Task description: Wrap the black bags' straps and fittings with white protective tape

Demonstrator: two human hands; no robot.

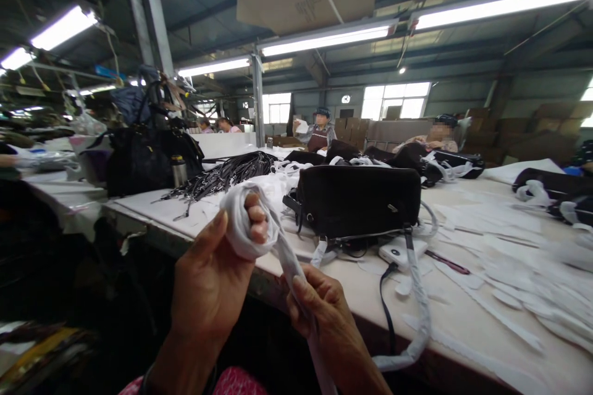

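My left hand (pixel 210 284) is raised in front of the table edge, with a white paper strip (pixel 241 228) wound round its fingers; two fingertips poke out of the roll. Lower and to the right, my right hand (pixel 319 315) pinches the same strip where it runs down from the roll. The strip's tail drops past my right wrist and out of view. Just beyond both hands a black handbag (pixel 356 200) lies on the white table (pixel 463 321), with a strap hanging over the edge.
White paper strips (pixel 514 271) lie scattered over the table's right side. A pile of black straps (pixel 222 176), a metal flask (pixel 178 171) and a large black bag (pixel 148 160) sit at the left. Two people (pixel 319 129) work at the far end.
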